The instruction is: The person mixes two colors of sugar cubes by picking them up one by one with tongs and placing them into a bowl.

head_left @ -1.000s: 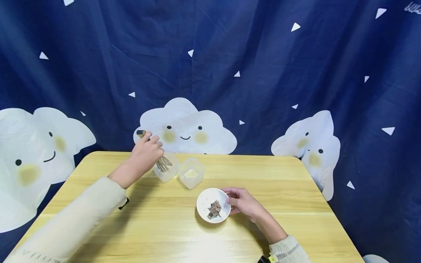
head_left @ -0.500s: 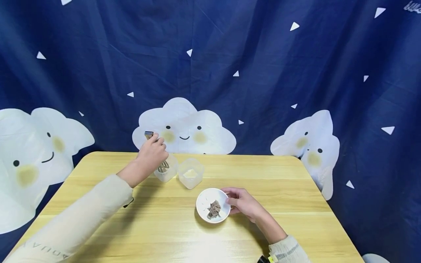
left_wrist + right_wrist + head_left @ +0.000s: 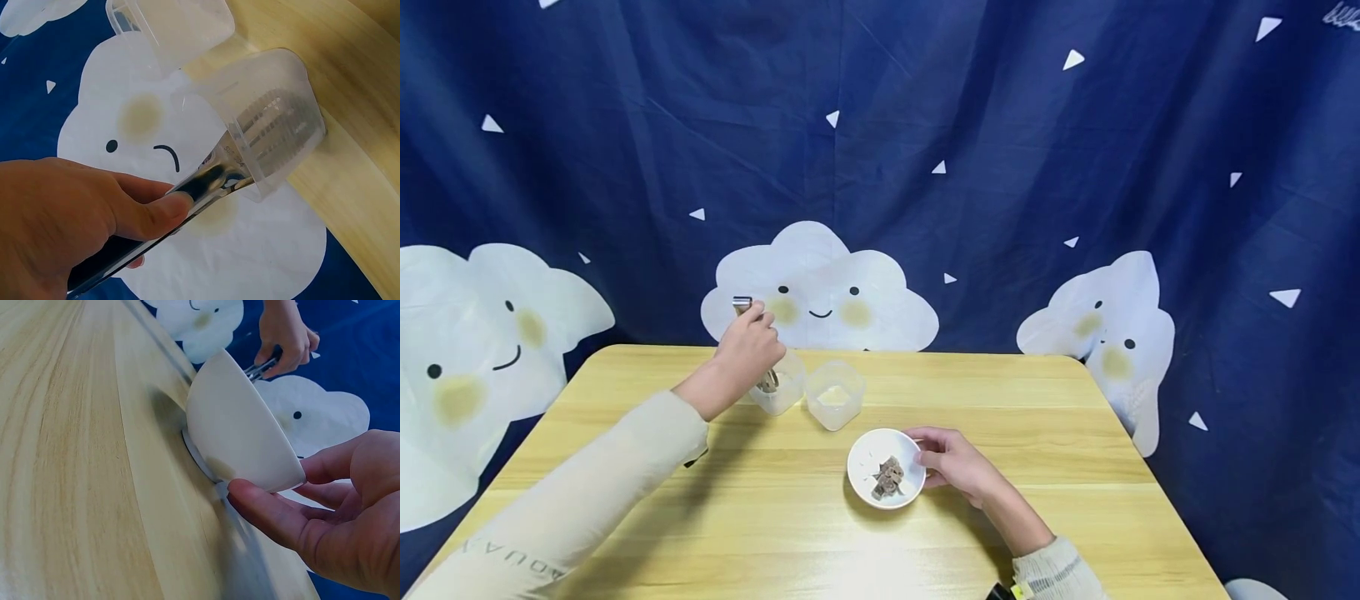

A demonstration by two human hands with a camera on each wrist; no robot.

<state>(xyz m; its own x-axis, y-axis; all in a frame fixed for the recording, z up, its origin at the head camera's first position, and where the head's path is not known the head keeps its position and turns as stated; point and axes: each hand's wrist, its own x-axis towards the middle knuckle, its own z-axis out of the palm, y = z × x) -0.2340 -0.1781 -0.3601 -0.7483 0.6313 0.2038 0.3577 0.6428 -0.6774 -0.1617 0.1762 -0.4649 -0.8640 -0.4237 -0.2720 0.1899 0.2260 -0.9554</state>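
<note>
My left hand (image 3: 748, 354) grips a pair of metal tongs (image 3: 212, 178) around the handle. The slotted heads of the tongs reach down inside the left clear plastic container (image 3: 281, 119), and its wall blurs them; whether anything is between them I cannot tell. My right hand (image 3: 955, 462) holds the side of a white bowl (image 3: 868, 450) at its rim, which stands on the table. In the bowl lie dark brown chunks (image 3: 889, 477) and some pale pieces. A second clear container (image 3: 837, 412), with something pale yellow in it, stands close to the first.
The wooden table (image 3: 1037, 417) has rounded far corners. Close behind its far edge hangs a dark blue curtain (image 3: 985, 208) printed with white clouds and triangles. Both containers stand near that far edge, left of the middle.
My left hand has moved slightly right, and the tongs' heads now sit deeper in the left container. My right hand and the bowl stay where they were.
</note>
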